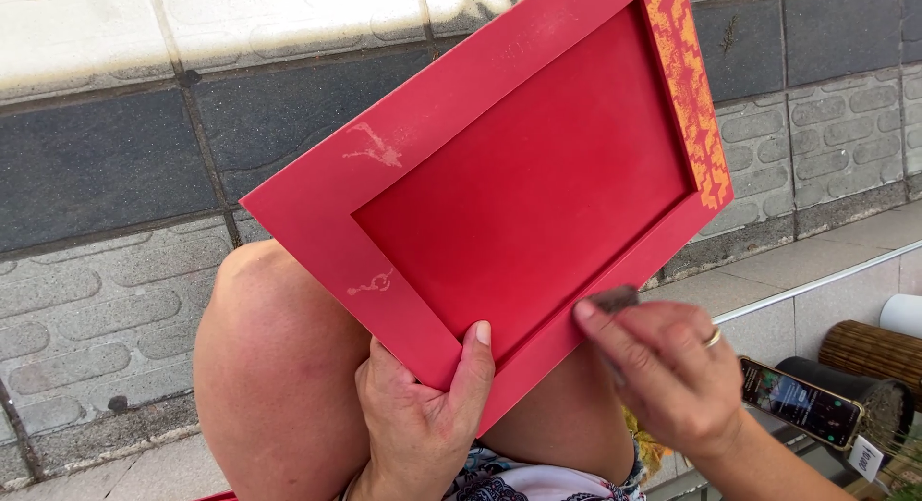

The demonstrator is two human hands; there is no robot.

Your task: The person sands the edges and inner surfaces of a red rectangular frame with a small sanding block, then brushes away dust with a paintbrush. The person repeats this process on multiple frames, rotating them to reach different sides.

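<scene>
L hand (423, 419) clamps the flat red wooden frame (519, 174) w/ fingers, R hand (663, 376) pinches small grey sanding pad (613, 298); loose grip could let frame slide off knee.

paved ground outdoors in daylight

patterned grey paving blocks (86, 309) alternate with dark grey slabs (96, 165), and a sunlit pale strip (86, 30) runs along the top. at right lie smooth light tiles (855, 237) edged by a thin metal rail (816, 285), with a rolled bamboo mat (869, 352) beside it.
</scene>
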